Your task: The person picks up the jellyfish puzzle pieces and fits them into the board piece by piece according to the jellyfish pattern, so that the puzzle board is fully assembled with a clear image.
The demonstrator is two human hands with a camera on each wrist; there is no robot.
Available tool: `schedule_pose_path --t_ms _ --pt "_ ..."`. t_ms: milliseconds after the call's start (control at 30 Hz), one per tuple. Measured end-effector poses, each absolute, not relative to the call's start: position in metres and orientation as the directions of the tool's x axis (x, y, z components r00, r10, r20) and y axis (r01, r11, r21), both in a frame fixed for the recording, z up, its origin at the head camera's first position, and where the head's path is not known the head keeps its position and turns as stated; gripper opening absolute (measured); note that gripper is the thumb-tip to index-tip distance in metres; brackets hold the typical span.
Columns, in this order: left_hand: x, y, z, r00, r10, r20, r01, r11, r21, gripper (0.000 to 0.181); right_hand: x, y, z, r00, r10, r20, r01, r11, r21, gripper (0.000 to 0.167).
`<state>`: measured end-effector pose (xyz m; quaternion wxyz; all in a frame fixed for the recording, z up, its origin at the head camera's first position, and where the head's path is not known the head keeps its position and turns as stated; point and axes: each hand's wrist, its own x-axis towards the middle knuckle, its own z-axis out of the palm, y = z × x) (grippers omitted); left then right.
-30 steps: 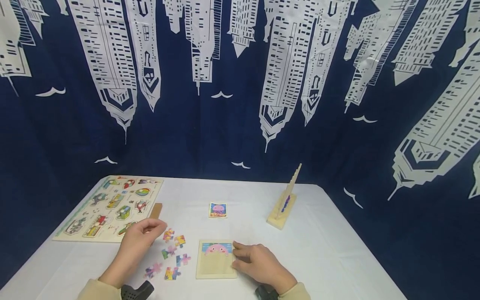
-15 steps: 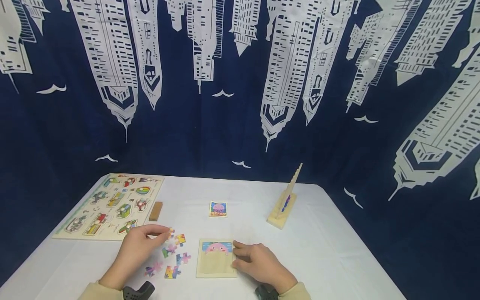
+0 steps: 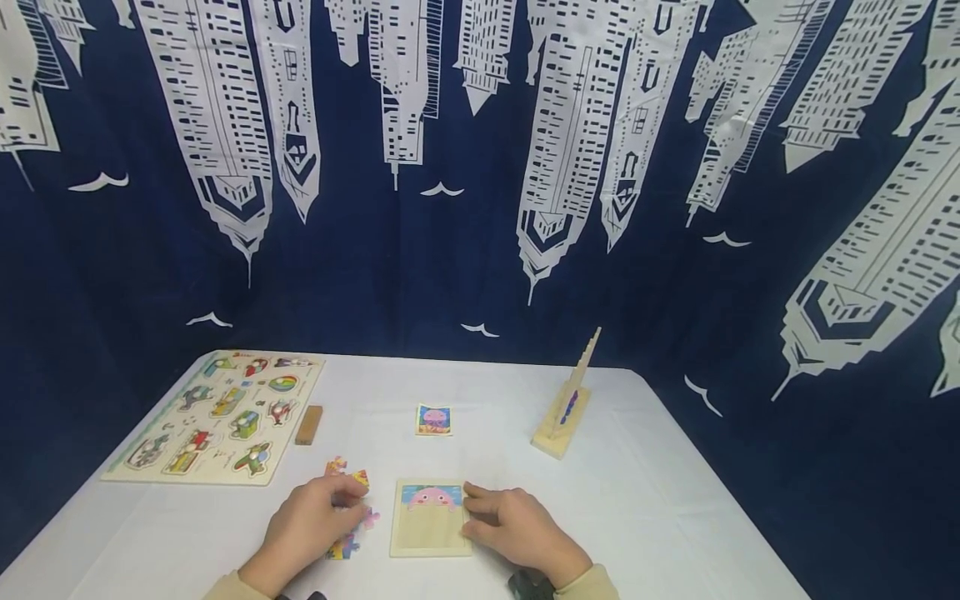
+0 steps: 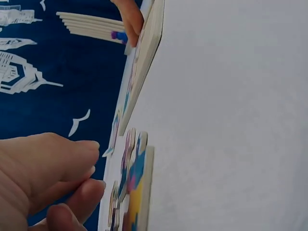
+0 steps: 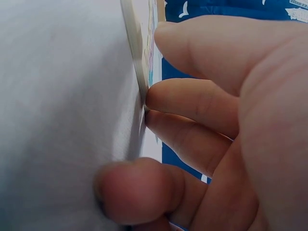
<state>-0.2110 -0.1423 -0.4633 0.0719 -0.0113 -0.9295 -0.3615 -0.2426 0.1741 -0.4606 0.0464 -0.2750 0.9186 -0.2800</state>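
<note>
The city-print curtain [image 3: 450, 258] stands behind the far edge of my white table [image 3: 637, 517], so my room for moving lies on this side of it. At my far left the vehicle board [image 3: 217, 421] takes up a corner, its near edge the one my left sleeve could catch. My right hand [image 3: 517, 521] rests its fingertips against the right edge of the wooden frame [image 3: 431, 535], relaxed, not wrapped round it. My left hand [image 3: 311, 521] hovers over the loose pieces [image 3: 343, 547], fingers softly bent, a gap beside the thumb, nothing visible in it. The stepped stand [image 3: 562, 425] is well apart, beyond my right hand. In the frame, flat before me, only the top strip shows a pink cartoon head; bare wood fills the rest, so I judge most remains. Beyond it lies the picture card [image 3: 434, 421]. Smallest are those pieces, at least four showing, just left of the frame: a short, unblocked crossing.
</note>
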Motion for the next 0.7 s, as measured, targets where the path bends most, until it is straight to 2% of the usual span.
schedule_pose_path --t_ms 267,700 --pt "-0.2101 -0.1397 -0.4656 -0.992 0.031 0.125 0.101 0.789 0.606 0.033 -0.2422 0.1744 -0.4599 -0.84 -0.538 0.07 -0.487 0.691 -0.535 0.044" --pt "-0.2089 -0.1419 -0.4642 -0.988 0.059 0.142 0.131 0.807 0.575 0.03 -0.2398 0.174 -0.4565 -0.84 -0.539 0.067 -0.486 0.691 -0.535 0.044"
